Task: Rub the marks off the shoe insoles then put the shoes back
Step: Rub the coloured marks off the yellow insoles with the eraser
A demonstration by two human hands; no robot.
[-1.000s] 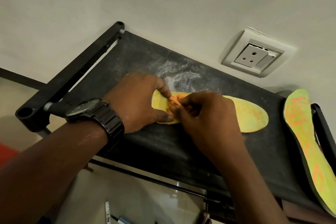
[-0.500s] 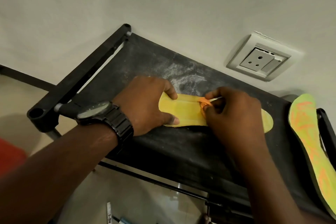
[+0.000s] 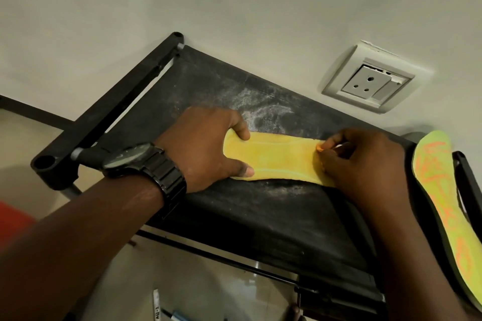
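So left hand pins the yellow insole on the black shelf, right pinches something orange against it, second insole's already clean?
No: the head view shows the second insole covered in orange marks. The left hand pins the yellow insole on the black shelf; the right hand pinches something orange against it.
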